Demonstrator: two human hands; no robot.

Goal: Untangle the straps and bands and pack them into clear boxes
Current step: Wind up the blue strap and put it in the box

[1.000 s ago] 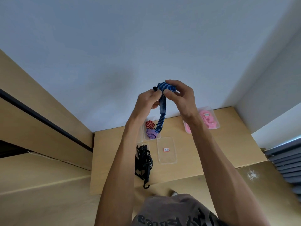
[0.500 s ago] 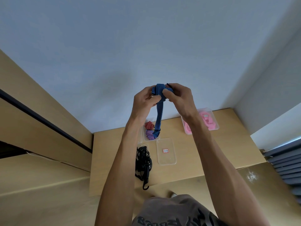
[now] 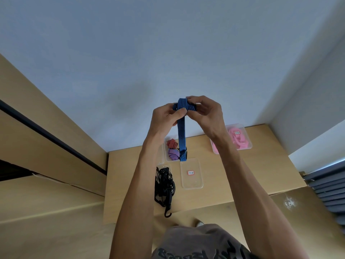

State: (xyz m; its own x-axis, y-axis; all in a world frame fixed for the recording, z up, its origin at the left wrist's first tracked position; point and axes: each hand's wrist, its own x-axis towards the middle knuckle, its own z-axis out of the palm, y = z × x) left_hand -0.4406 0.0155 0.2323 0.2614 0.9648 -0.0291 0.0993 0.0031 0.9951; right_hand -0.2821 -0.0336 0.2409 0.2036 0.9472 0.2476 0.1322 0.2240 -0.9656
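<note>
Both hands are up in front of the wall, pinching the top of a blue striped strap [image 3: 181,128]. The left hand [image 3: 165,118] has its thumb clamped on the fold, and the right hand [image 3: 205,113] grips the other side with curled fingers. The rest of the strap hangs straight down, its end dangling over a clear box [image 3: 166,152] holding a red band [image 3: 172,143] and a purple band [image 3: 172,154]. On the desk [image 3: 242,174] there's also an empty box [image 3: 191,173], a black cord tangle [image 3: 165,186] just left of it, and a box of pink bands [image 3: 237,139] off to the right.
</note>
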